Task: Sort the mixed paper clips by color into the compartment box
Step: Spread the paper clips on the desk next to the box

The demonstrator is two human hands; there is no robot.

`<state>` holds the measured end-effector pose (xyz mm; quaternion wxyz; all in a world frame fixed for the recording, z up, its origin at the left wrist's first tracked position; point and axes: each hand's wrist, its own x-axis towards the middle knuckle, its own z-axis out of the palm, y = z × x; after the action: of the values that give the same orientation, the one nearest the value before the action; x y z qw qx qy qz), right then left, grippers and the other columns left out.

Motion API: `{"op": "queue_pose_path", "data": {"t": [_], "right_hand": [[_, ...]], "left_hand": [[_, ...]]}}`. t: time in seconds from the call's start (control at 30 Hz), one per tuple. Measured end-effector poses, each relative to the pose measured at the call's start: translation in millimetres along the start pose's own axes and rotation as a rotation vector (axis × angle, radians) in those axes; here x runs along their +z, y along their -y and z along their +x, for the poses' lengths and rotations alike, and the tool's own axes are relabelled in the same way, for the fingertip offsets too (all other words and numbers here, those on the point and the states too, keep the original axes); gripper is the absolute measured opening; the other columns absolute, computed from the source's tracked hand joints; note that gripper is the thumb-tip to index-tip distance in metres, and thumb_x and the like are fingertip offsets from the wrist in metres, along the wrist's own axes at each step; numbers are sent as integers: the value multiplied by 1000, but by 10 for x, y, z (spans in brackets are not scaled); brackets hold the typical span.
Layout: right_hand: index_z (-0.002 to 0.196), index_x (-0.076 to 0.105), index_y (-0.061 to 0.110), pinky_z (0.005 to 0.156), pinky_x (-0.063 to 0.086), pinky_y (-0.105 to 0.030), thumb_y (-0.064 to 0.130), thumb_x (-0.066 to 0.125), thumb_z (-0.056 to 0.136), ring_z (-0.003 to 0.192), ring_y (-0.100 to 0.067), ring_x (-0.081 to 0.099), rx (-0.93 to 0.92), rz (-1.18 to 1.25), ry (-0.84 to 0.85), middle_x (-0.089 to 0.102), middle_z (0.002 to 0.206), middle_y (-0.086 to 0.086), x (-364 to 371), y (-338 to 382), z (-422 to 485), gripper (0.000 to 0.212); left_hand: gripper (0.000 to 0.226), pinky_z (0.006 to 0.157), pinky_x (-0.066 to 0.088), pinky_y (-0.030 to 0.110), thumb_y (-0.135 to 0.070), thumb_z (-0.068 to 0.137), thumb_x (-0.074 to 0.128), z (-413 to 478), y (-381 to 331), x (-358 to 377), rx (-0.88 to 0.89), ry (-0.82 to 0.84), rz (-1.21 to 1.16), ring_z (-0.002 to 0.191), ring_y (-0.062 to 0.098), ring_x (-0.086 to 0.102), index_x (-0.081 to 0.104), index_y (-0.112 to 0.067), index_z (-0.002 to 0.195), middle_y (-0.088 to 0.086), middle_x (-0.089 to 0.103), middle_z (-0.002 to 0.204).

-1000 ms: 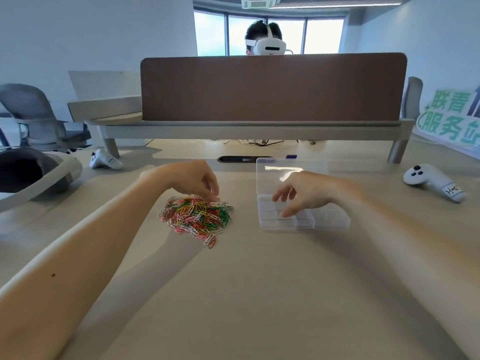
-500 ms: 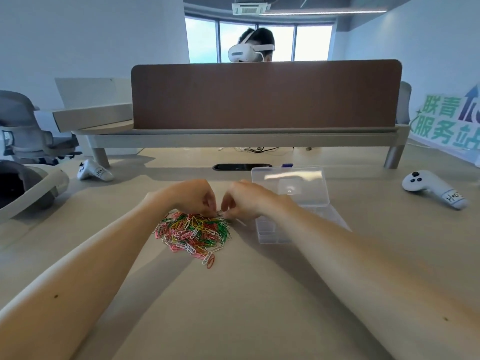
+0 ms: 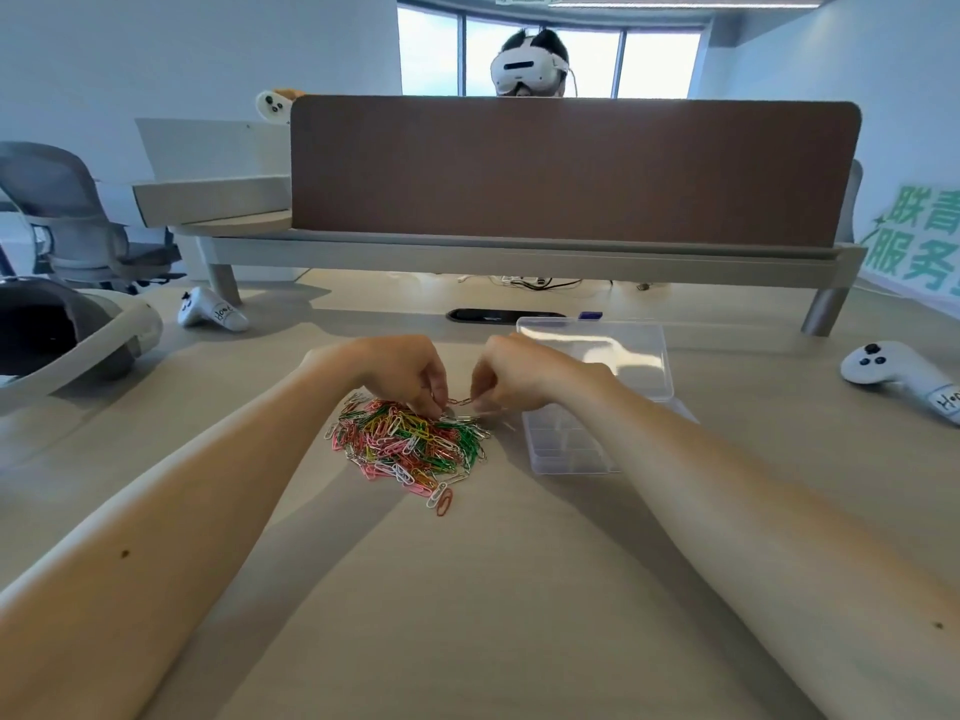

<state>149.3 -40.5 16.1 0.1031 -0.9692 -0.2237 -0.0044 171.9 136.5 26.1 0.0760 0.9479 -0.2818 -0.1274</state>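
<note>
pinching one small red wire paper clip (image 3: 460,401), the left hand (image 3: 400,371) and right hand (image 3: 511,374) hold it just above the heap of mixed colour clips (image 3: 410,446). the clear plastic compartment box (image 3: 569,449) lies open at 3 o'clock.

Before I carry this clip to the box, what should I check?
1. Grip: left hand and right hand both pinch the reddish clip: ok.
2. One clip, not two linked: cannot tell.
3. Clip free of the pile: cannot tell; the left fingertips sit at the pile's far edge.
4. Lid open: ok.
5. Box near compartments free: ok; the right forearm hides the others.
</note>
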Motion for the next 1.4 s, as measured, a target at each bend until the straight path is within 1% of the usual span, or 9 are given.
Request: {"op": "queue_pose_path", "data": {"t": [0.13, 0.3, 0.43, 0.57, 0.73, 0.8, 1.0, 1.17, 1.4], "right_hand": [[101, 74, 19, 76, 52, -32, 22, 72, 85, 85, -16, 61, 32, -27, -129, 68, 101, -2, 44, -26, 69, 17], [99, 74, 22, 79, 53, -34, 21, 72, 84, 94, -24, 63, 35, -81, -64, 66, 106, -4, 126, 18, 95, 16], [96, 74, 17, 72, 50, -30, 19, 71, 86, 88, -21, 62, 45, -52, -29, 67, 97, -3, 98, 40, 60, 10], [91, 72, 16, 75, 54, -35, 14, 67, 87, 87, -19, 61, 45, -33, 5, 63, 90, 0, 81, 66, -9, 7], [85, 73, 10, 72, 49, -29, 4, 64, 85, 82, -17, 61, 64, 56, -99, 60, 76, 2, 39, 45, -109, 10], [87, 74, 8, 71, 49, -27, 3, 65, 85, 80, -15, 60, 60, 105, -115, 60, 74, 5, 26, 33, -149, 10], [111, 71, 9, 74, 43, -24, 3, 62, 89, 87, -12, 57, 59, 163, -90, 67, 102, -4, 38, 16, -170, 25], [97, 78, 12, 75, 55, -30, 0, 60, 83, 82, -14, 63, 73, 138, -94, 74, 98, -2, 99, 67, -98, 26], [93, 78, 13, 65, 47, -27, 20, 74, 83, 82, -16, 64, 78, 104, -44, 73, 89, -1, 111, 112, -63, 13]], "left_hand": [[17, 66, 39, 12, -22, 84, 71, 16, -19, 21, 2, -3, -1, 75, 3, 63, 73, -17, 101, -14, 66, 81], [13, 66, 39, 13, -21, 85, 70, 44, -25, 35, -7, -5, -5, 72, -2, 60, 74, -18, 97, -14, 65, 79], [9, 65, 39, 11, -19, 87, 68, 42, -31, 38, -21, 17, 11, 73, -2, 59, 73, -18, 94, -11, 66, 82], [6, 66, 42, 13, -15, 88, 66, 22, -26, 18, -1, 3, 11, 74, 3, 61, 71, -19, 88, -9, 67, 83], [8, 67, 44, 11, -9, 85, 68, -11, -8, -45, 23, -82, -50, 66, -6, 61, 72, -16, 87, -13, 69, 77], [8, 71, 49, 17, -11, 84, 70, -12, 3, -43, 22, -92, -73, 70, 1, 65, 73, -17, 90, -7, 73, 81], [22, 81, 56, 27, -8, 85, 67, 2, 39, -35, 29, -64, -91, 76, 12, 71, 72, -17, 105, -1, 75, 92], [22, 85, 55, 31, -7, 86, 65, 9, 68, -37, 22, -74, -65, 79, 12, 71, 73, -16, 105, 1, 74, 97], [20, 76, 57, 25, -2, 89, 62, -23, 44, -58, 3, -89, -89, 70, 7, 71, 72, -11, 104, 4, 74, 94]]}}
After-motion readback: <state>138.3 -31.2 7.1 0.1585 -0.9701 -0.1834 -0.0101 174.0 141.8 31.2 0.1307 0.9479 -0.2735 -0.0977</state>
